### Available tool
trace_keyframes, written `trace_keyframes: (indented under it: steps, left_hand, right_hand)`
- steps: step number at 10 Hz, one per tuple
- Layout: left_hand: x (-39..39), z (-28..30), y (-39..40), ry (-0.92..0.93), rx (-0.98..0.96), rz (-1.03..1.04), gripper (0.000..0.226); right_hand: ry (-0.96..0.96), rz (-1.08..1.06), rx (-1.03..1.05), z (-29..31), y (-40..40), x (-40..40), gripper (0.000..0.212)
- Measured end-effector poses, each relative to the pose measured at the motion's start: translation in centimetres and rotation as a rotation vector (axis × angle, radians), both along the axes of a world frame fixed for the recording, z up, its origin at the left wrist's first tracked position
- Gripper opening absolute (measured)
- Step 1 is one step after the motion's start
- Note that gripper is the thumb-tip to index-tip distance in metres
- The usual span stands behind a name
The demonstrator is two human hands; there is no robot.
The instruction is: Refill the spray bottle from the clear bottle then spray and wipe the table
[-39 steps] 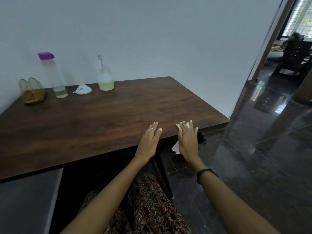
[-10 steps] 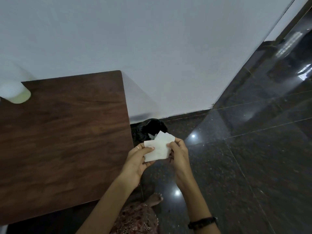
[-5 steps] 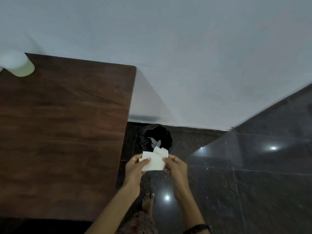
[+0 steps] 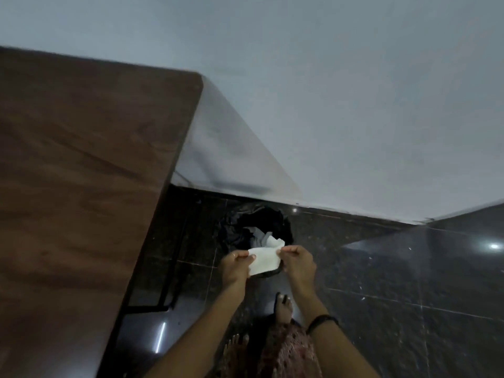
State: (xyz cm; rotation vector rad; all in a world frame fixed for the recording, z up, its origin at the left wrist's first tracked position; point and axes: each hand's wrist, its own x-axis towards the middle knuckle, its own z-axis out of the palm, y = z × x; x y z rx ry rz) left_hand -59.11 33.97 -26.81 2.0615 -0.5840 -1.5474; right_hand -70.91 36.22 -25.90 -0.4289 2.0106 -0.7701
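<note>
Both my hands, left (image 4: 235, 268) and right (image 4: 298, 264), pinch the tissue (image 4: 264, 260) over the bin (image 4: 259, 230), lower centre. Worktop (image 4: 81, 173) at left looks wiped, though blurred; bottles out of view. Only dropping the tissue seems left.

Dim, bluish light throughout. Motion blur softens the dark brown wooden table (image 4: 81, 186) left of the hands; bright glare spots dot the glossy black tiled floor (image 4: 409, 282) to their right.

Home: wooden table (image 4: 81, 173), tiled floor (image 4: 409, 282)
</note>
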Motion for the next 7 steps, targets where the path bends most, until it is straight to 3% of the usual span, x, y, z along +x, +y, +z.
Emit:
trace_keyframes:
  steps: [2,3,4,5,7]
  left_hand:
    - [-3.4,-11.4,-5.6,-0.108,0.010,-0.053,0.013]
    - [-4.2,-15.8,-6.8,-0.163,0.053,-0.113,0.015]
    - [-4.5,-17.8,-7.6,-0.085,0.080,-0.084,0.030]
    - [-5.0,-17.1,-7.4,-0.053,0.114,0.024,0.029]
    - [-6.8,-11.9,-5.2,0.043,0.086,0.221,0.013]
  right_hand:
    - [0.067,0.161,0.040,-11.2,-5.5,-3.6,0.015]
    - [0.066,0.310,0.104,-16.1,-6.6,-4.5,0.009]
    - [0.073,0.389,0.146,-19.0,-6.6,-5.1,0.011]
    - [0.049,0.378,0.152,-18.5,-6.7,-5.0,0.018]
    - [-0.025,0.293,0.025,-13.8,-6.2,-3.8,0.011]
